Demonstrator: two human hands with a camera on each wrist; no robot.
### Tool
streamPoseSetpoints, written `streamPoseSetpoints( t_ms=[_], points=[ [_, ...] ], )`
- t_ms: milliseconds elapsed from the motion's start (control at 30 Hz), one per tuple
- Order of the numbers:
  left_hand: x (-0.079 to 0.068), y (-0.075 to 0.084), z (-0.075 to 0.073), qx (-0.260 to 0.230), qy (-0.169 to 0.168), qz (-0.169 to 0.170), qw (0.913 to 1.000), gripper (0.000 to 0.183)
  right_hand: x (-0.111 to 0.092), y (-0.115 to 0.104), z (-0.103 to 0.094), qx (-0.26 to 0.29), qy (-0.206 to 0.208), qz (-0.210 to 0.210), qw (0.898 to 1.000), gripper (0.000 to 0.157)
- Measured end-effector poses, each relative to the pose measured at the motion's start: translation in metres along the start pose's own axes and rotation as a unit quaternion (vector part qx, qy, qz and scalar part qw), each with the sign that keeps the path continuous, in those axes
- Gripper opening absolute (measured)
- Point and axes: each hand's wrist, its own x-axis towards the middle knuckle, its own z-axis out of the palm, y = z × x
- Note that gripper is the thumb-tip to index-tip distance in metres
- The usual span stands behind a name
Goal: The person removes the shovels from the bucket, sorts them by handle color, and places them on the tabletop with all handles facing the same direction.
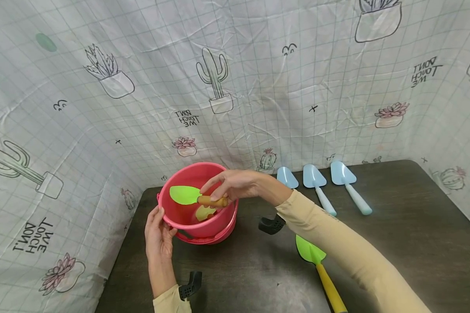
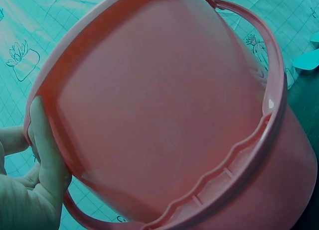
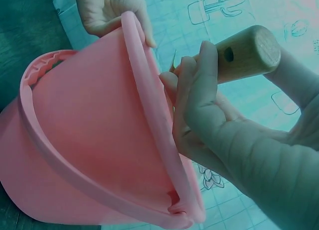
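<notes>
A pinkish-red bucket (image 1: 219, 230) stands on the dark table with its handle hanging down in front. My left hand (image 1: 160, 232) grips the bucket's left rim; in the left wrist view its fingers (image 2: 47, 140) lie along that rim. Over the bucket's mouth, my right hand (image 1: 235, 184) holds a small hand trowel by its short wooden handle (image 1: 215, 201). The trowel's bright green blade (image 1: 184, 194) points left. The wooden handle end (image 3: 249, 53) shows in the right wrist view. Inside the bucket lies a yellow-green tool (image 1: 204, 213), partly hidden.
Three light-blue trowels, one of them (image 1: 342, 172) farthest right, lie in a row at the back right. The nearest is partly covered by my right forearm. A green trowel with a yellow handle (image 1: 329, 284) lies at the front. A patterned cloth (image 1: 258, 87) hangs behind the table.
</notes>
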Motion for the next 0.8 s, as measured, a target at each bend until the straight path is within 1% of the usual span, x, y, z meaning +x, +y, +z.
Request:
streamPoseSetpoints(
  t_ms=[167, 300, 467, 667, 800],
  points=[
    [0.000, 0.000, 0.000, 0.002, 0.001, -0.002, 1.0000, 0.021, -0.008, -0.001, 0.002, -0.006, 0.001, -0.008, 1.000, 0.055],
    [0.000, 0.000, 0.001, 0.002, 0.002, -0.004, 1.0000, 0.021, -0.014, -0.001, 0.001, -0.005, 0.011, -0.014, 1.000, 0.054],
    [0.000, -0.001, -0.001, 0.014, 0.001, 0.004, 0.9999, 0.019, -0.021, -0.003, -0.001, -0.008, 0.019, -0.023, 1.000, 0.053],
    [0.000, 0.000, 0.000, -0.006, 0.002, -0.005, 1.0000, 0.019, -0.032, -0.005, -0.005, -0.015, 0.025, -0.037, 0.999, 0.057],
    [0.000, 0.000, 0.000, -0.008, 0.008, -0.008, 0.9999, 0.021, -0.041, -0.006, -0.009, -0.016, 0.025, -0.054, 0.998, 0.060]
  ],
)
